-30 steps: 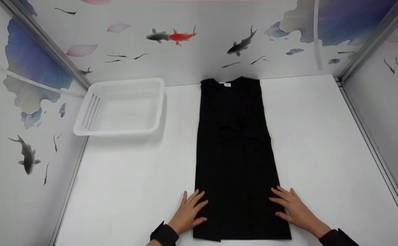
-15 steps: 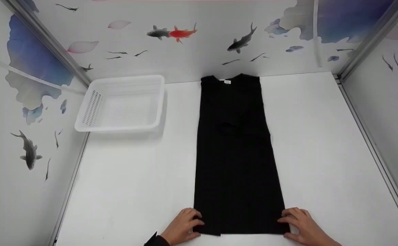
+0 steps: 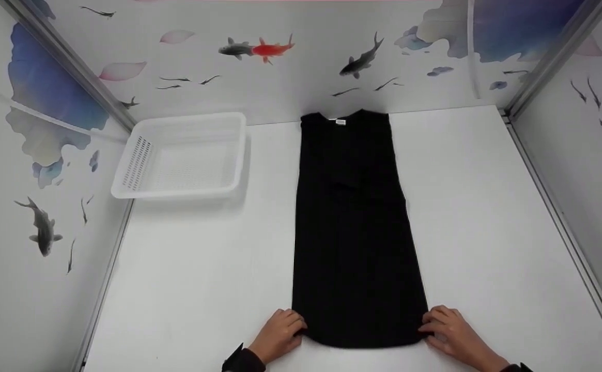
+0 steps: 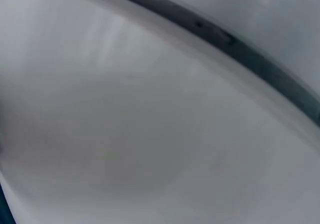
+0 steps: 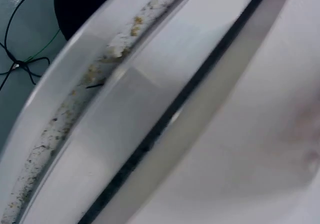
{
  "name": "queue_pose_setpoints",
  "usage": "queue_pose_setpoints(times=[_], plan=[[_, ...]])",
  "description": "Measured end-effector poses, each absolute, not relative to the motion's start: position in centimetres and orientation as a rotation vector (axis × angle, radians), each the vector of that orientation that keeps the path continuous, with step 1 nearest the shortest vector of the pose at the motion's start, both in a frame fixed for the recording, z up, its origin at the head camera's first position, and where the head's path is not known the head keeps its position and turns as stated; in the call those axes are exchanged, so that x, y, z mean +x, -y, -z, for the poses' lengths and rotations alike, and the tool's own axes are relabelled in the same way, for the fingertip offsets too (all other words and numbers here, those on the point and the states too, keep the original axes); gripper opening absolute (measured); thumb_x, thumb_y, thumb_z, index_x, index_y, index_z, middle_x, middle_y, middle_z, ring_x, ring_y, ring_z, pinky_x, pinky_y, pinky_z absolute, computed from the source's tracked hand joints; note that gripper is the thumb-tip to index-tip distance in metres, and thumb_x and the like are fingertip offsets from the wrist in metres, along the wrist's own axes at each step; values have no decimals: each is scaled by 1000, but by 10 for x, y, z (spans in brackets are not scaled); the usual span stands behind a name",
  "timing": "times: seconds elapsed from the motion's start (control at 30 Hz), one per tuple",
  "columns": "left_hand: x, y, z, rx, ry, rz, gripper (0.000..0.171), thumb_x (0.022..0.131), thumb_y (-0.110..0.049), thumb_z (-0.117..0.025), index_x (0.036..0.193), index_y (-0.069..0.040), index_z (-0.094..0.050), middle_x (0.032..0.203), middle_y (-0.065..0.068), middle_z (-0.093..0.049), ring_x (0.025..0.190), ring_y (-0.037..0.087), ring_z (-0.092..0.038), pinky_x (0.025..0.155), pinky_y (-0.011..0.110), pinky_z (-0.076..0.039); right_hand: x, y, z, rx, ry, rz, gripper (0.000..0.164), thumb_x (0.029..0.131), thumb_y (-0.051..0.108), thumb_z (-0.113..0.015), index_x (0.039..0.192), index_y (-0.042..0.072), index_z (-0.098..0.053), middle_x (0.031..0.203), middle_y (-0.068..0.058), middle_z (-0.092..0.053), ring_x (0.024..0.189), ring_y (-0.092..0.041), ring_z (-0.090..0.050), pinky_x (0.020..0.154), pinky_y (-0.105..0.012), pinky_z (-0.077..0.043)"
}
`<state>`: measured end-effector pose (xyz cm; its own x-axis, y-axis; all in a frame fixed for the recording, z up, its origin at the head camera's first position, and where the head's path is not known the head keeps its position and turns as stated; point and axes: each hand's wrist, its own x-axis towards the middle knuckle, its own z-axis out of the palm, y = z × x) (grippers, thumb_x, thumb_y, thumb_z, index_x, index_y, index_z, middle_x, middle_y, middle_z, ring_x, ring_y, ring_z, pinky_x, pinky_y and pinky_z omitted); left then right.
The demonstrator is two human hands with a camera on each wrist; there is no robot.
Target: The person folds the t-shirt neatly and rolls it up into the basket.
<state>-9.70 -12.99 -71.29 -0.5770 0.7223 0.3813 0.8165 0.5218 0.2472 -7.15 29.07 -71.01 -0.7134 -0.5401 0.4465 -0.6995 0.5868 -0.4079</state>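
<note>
A black shirt (image 3: 352, 222) lies lengthwise on the white table in the head view, its neckline and small white label at the far end and its sides straight and narrow. At its near left corner my left hand (image 3: 280, 330) pinches the hem between thumb and fingers. My right hand (image 3: 448, 330) grips the near right corner the same way. Between the hands the hem bows toward me in a smooth curve. The left wrist view shows no hand or shirt, and only a blurred bit of the right hand (image 5: 310, 144) shows in the right wrist view.
A white plastic basket (image 3: 192, 160) with slotted sides stands at the table's far left corner. Printed panels (image 3: 259, 93) wall in the back and both sides. Metal rails (image 3: 554, 196) run along the table (image 3: 202, 268).
My hands have gone from lying flat on the shirt's lower sides to its bottom corners and now grip them. The hem corners have lifted and drawn slightly away from me.
</note>
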Motion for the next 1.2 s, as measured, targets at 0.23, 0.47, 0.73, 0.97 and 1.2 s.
queue_pose_setpoints(times=[0.23,0.47,0.73,0.97,1.2], plan=[[-97,124,701,-1232,2554,593,32,62,-2,-67,90,-15,-59,81,-7,-54,73,6,-51,66,21,-36,-75,-283,703,946,2536,-918,39,51,-1,-74,82,19,-62,84,11,-57,81,-9,-48,67,-22,-33],[-113,125,684,-1138,2592,784,37,63,3,-70,94,-15,-61,87,-6,-56,77,7,-54,66,20,-39,-93,-279,686,904,2498,-983,41,54,-8,-70,90,11,-63,85,6,-60,76,-8,-51,67,-21,-34],[-147,124,674,-1042,2551,934,32,71,3,-70,98,-13,-63,92,-4,-61,84,9,-59,68,20,-45,-130,-276,676,815,2409,-1043,41,56,-17,-70,92,3,-65,85,-3,-63,78,-15,-56,72,-13,-40],[-175,119,672,-969,2563,1026,30,74,7,-66,99,-8,-63,94,0,-63,87,12,-61,74,19,-48,-155,-275,678,715,2459,-1004,37,59,-17,-70,92,1,-65,86,-6,-63,80,-15,-56,76,-7,-37],[-198,111,680,-799,2692,1120,26,79,7,-62,101,-4,-62,96,6,-63,89,18,-61,74,23,-49,-176,-271,687,540,2591,-999,26,67,-12,-69,89,1,-65,83,-7,-63,74,-16,-56,62,-19,-46]])
